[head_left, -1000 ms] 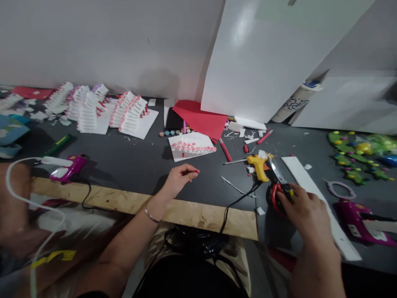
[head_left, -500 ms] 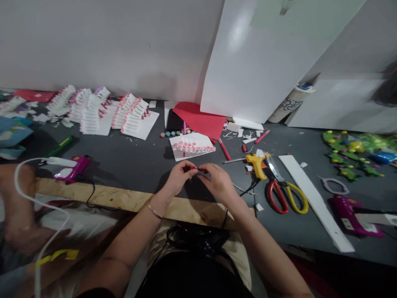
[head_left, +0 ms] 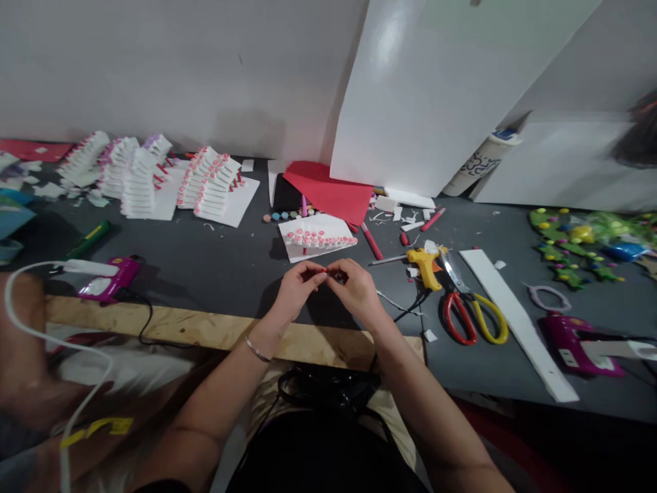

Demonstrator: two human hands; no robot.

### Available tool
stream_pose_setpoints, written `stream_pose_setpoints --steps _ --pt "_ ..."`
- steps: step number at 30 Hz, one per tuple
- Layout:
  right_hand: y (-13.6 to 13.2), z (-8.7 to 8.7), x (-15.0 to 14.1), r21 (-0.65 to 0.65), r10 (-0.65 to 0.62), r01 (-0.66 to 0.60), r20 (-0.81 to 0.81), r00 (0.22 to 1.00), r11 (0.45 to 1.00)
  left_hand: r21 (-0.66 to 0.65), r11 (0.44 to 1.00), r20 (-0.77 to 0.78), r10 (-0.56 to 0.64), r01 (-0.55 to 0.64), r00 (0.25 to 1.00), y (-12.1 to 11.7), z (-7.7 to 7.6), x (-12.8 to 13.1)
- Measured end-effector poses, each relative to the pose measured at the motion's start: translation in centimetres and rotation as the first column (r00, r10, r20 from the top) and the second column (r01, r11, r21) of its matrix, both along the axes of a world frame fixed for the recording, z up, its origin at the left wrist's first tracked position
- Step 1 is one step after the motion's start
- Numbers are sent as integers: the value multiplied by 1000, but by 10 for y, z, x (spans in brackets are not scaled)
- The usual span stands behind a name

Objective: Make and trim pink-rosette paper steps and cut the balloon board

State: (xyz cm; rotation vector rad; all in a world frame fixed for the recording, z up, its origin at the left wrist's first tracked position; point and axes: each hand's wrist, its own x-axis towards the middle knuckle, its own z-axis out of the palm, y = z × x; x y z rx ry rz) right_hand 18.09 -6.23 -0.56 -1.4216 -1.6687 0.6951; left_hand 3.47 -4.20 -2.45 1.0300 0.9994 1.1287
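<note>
My left hand (head_left: 298,286) and my right hand (head_left: 355,286) meet fingertip to fingertip above the near part of the dark table. Both are pinched closed around a tiny red piece (head_left: 325,271), mostly covered by the fingers, too small to name. Just beyond them lies a white sheet (head_left: 300,250) bearing a row of small pink-and-white pieces (head_left: 321,238). To the right of my right hand are a yellow glue gun (head_left: 425,267) and scissors (head_left: 462,294) with one red and one yellow handle.
A white strip (head_left: 518,322) and a purple power strip (head_left: 580,348) lie at the right; another purple power strip (head_left: 110,279) sits at the left. Fan-shaped white pieces (head_left: 138,188) stand at the back left. Red paper (head_left: 333,192) lies at the back. Another person's arm (head_left: 23,342) is at the left.
The view has shifted slightly. My hands stay together at the same place, with the fingers of the right hand bent a little more around the small red piece.
</note>
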Motion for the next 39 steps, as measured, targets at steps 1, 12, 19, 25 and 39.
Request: stream_pose_setpoints --steps 1,12,19,25,39 --pt "0 0 0 -14 -4 4 -24 1000 1000 16 1000 -20 5 -4 1000 0 0 0" --pt "4 1 -4 -80 -31 20 -147 989 997 150 988 -161 51 -27 986 -1 -5 -3" --pt "5 -3 -4 -12 -13 12 -77 997 1000 249 968 -283 90 -18 955 0 -7 -4" --pt "11 -8 -6 -58 -53 47 -117 992 997 292 956 -362 102 9 926 1 -4 -9" --pt "46 -31 -22 -124 -243 265 167 955 956 273 877 -962 254 395 101 14 2 -43"
